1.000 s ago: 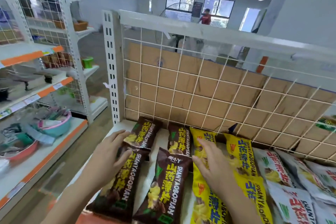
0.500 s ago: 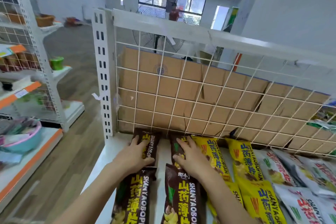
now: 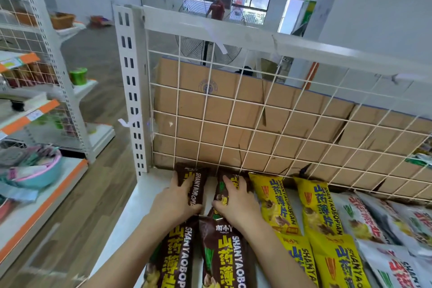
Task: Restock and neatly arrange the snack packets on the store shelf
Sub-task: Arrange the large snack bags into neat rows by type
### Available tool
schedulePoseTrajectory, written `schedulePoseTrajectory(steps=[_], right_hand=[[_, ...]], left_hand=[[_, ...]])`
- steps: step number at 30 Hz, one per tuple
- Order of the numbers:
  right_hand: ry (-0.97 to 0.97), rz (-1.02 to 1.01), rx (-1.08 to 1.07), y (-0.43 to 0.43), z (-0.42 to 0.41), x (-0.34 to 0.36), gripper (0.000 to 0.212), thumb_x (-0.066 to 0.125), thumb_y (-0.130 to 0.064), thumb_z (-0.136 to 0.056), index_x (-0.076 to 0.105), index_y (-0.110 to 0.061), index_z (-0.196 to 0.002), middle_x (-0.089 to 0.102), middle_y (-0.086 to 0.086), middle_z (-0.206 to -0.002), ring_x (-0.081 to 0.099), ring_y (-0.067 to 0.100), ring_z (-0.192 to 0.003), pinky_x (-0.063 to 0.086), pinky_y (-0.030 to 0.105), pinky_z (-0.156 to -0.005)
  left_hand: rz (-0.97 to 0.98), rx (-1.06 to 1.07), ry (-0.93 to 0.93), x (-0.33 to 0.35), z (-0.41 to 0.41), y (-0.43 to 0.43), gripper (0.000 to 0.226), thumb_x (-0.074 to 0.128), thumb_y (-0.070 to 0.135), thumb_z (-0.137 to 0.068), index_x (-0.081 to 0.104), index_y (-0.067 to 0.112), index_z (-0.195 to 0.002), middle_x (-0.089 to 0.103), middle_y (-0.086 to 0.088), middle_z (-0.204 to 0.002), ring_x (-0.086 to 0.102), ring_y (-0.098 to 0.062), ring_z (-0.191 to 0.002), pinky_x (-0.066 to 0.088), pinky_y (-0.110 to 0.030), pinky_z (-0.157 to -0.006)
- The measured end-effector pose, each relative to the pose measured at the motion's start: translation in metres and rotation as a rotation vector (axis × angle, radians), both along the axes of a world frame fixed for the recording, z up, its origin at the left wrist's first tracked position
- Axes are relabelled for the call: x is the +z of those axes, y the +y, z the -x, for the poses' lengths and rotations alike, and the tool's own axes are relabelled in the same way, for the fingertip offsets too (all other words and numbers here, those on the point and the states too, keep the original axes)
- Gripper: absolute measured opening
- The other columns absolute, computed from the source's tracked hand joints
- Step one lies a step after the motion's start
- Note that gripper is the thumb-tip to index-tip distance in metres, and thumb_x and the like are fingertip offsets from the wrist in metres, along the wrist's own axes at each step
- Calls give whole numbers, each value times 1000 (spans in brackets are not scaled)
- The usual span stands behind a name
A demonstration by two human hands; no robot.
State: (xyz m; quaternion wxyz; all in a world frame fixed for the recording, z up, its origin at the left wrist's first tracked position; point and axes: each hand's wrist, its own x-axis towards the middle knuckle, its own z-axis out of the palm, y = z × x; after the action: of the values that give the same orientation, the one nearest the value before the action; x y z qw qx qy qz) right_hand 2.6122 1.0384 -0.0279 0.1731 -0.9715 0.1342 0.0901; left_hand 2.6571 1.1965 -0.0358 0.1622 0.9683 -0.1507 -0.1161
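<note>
Left hand (image 3: 176,202) and right hand (image 3: 237,204) had moved back, each laid flat and uncurled on 1 of 2 rear brown packets (image 3: 198,184) on the shelf (image 3: 134,209) against the grid (image 3: 233,117), cardboard (image 3: 247,100) behind, yellow packets (image 3: 274,206) beside.

Both arms reach forward, bare to the elbow. The left forearm (image 3: 131,252) runs up from the lower left and the right forearm (image 3: 278,255) from the lower right, so the wrists draw in toward each other. The left grip (image 3: 177,200) lies palm down, its fingers (image 3: 184,182) stretched straight ahead and pressed flat. The right grip (image 3: 237,202) sits just to its right, also palm down, with its fingers (image 3: 231,183) extended and slightly spread. The two thumbs point inward between the grips, near each other but apart. Neither grip curls round anything.
</note>
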Motion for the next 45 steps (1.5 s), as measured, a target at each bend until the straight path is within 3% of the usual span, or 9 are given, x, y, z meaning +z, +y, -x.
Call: schedulePoseTrajectory(steps=[14,17,20,24,31,41,45], right_hand=[[-139,-21,68,5,5,-8,70,53,-42,-86,19,-34,-146,5,-1,-156,28,32,-135,36,38,-104],[-162,-8,54,8,-1,-8,63,47,-40,-91,19,-32,-146,6,1,-155,27,34,-134,36,39,-103],[-169,-13,44,11,-7,-10,61,43,-40,-93,17,-31,-147,3,3,-156,24,35,-135,35,41,-104],[-154,-14,39,13,-9,-16,64,40,-46,-93,9,-34,-148,-9,4,-158,-4,32,-144,19,48,-112],[-136,-34,90,8,-8,-19,79,46,-55,-87,3,-33,-149,-18,3,-156,-20,25,-142,15,50,-114],[-123,-30,122,1,-9,-17,81,48,-59,-85,5,-33,-149,-7,4,-158,-8,27,-145,13,44,-115],[-169,-134,84,-4,-6,-14,78,48,-58,-86,9,-31,-149,3,2,-158,2,24,-145,15,42,-116]], left_hand=[[-75,9,-41,5,4,-4,87,58,62,-79,13,33,-149,7,-5,-156,46,-25,-126,44,-33,-94],[-80,23,-18,0,-2,-6,79,46,63,-86,10,32,-149,2,-7,-157,30,-30,-135,38,-38,-101],[-31,-6,2,-12,-12,-8,68,37,53,-94,4,32,-150,-8,-7,-158,7,-33,-142,23,-43,-113],[66,-30,-1,-22,-21,-11,57,31,42,-99,4,37,-149,-9,-4,-158,-9,-29,-144,9,-47,-116],[128,43,6,-22,-16,-22,55,32,38,-99,8,38,-148,-10,-2,-158,-7,-33,-143,13,-49,-115],[74,62,-50,-20,-14,-17,62,39,48,-95,11,36,-149,-2,-1,-158,1,-28,-144,18,-44,-112],[166,78,-68,-8,-11,-7,65,45,54,-90,21,34,-147,10,-2,-157,16,-26,-141,26,-42,-110]])
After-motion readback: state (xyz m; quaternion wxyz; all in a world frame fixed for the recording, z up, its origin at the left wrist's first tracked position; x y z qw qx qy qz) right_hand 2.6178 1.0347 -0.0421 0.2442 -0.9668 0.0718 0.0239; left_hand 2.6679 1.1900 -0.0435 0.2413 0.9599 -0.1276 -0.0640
